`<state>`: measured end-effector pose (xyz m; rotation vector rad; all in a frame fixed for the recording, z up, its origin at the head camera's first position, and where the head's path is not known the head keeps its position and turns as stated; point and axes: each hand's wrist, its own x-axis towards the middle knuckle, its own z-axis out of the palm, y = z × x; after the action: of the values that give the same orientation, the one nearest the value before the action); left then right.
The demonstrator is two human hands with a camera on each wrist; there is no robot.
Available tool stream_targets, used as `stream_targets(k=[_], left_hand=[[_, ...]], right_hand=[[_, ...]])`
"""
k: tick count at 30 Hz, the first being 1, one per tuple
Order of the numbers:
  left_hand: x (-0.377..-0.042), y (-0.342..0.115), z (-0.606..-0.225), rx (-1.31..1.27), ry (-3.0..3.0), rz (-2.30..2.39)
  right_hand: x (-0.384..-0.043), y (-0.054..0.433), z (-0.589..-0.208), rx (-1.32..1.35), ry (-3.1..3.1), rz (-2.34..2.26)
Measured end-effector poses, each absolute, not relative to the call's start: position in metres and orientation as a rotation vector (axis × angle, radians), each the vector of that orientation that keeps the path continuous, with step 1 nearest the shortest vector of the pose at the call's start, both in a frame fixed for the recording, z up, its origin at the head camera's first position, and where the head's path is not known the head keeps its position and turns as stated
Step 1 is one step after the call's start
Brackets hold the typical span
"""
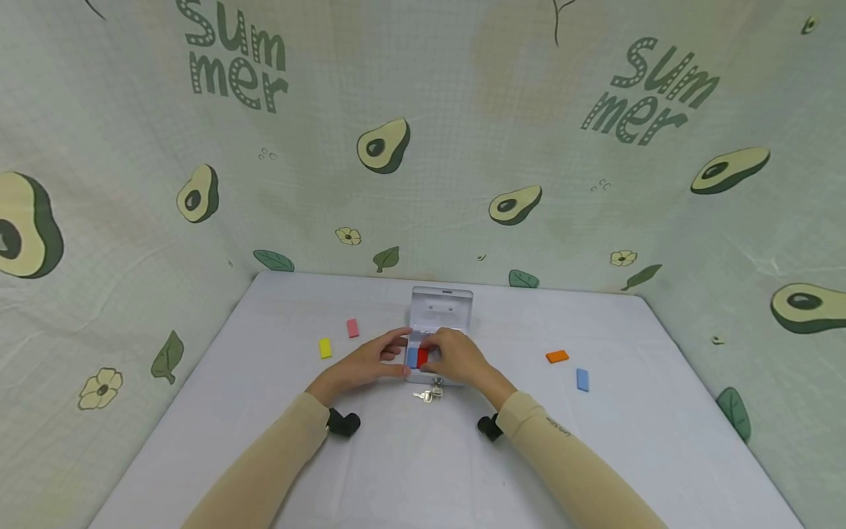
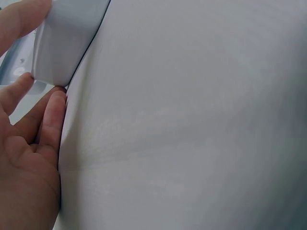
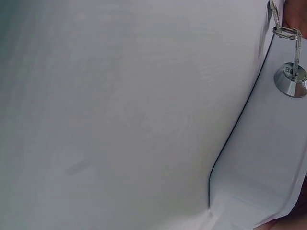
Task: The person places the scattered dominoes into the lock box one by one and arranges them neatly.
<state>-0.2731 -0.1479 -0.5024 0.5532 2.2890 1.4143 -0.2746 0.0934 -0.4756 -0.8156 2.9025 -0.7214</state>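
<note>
A small pale metal cash box [image 1: 439, 311] stands with its lid raised at the table's middle. Inside, a blue block [image 1: 413, 358] lies beside a red block [image 1: 422, 358]. My right hand [image 1: 459, 358] reaches over the box from the right and pinches the red block between thumb and fingers. At the box's left end, my left hand [image 1: 366, 361] touches it with spread thumb and fingers. In the left wrist view, the fingers [image 2: 54, 115] lie along the box wall [image 2: 69, 45]. Keys [image 3: 296, 52] hang on a ring at the front lock [image 3: 291, 81].
To the left on the white table [image 1: 396, 470] lie a yellow block [image 1: 325, 348] and a pink block [image 1: 353, 328]. An orange block [image 1: 557, 356] and another blue block [image 1: 582, 380] lie to the right. An avocado-print cloth [image 1: 436, 147] encloses the back and sides.
</note>
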Motion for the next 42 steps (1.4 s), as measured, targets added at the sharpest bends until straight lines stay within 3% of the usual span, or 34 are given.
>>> stream_targets(k=[42], left_hand=[[-0.2728,-0.1478,-0.5016,0.543,2.32,1.39]], right_hand=[[-0.2735,0.0973,-0.4696,-0.846,2.87,-0.722]])
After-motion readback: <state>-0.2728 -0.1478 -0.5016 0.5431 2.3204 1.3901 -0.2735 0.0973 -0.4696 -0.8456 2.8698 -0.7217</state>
